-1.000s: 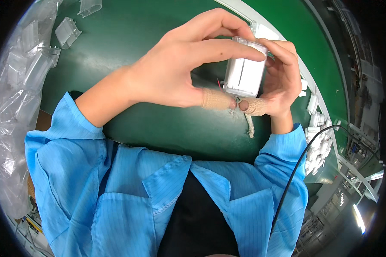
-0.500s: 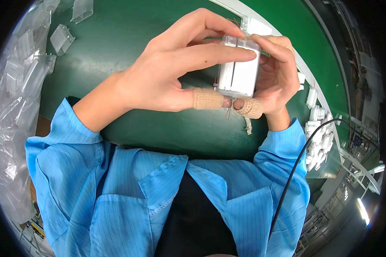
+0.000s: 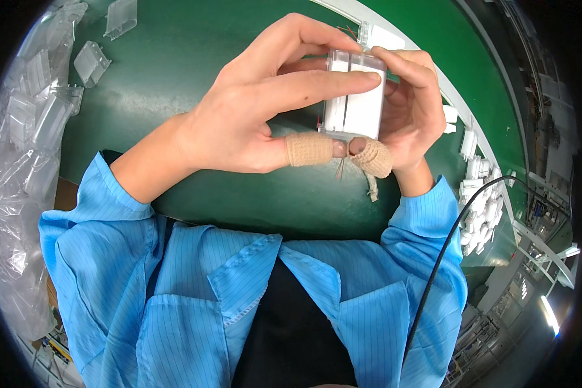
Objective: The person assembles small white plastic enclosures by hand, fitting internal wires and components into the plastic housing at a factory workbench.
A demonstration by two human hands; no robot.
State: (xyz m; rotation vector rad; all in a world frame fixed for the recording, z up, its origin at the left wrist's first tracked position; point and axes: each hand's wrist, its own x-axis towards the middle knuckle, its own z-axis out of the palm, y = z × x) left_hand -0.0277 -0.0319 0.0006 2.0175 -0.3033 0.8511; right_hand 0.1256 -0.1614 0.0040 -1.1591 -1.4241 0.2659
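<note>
Left hand [image 3: 249, 100] gripping clear-cased white block [image 3: 364, 110], right hand [image 3: 415, 113] clasping its right side

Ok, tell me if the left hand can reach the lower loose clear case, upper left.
Probably not yet: the left hand holds the white-filled case with the right hand. Once freed, likely yes; only green tabletop lies between it and the loose clear case.

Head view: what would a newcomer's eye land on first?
Likely the white-and-clear box, upper centre, in the shared grip of the left hand and right hand. Next, the tan thumb wraps, close together at its lower edge. Then the bright blue jacket across the lower part.
</note>
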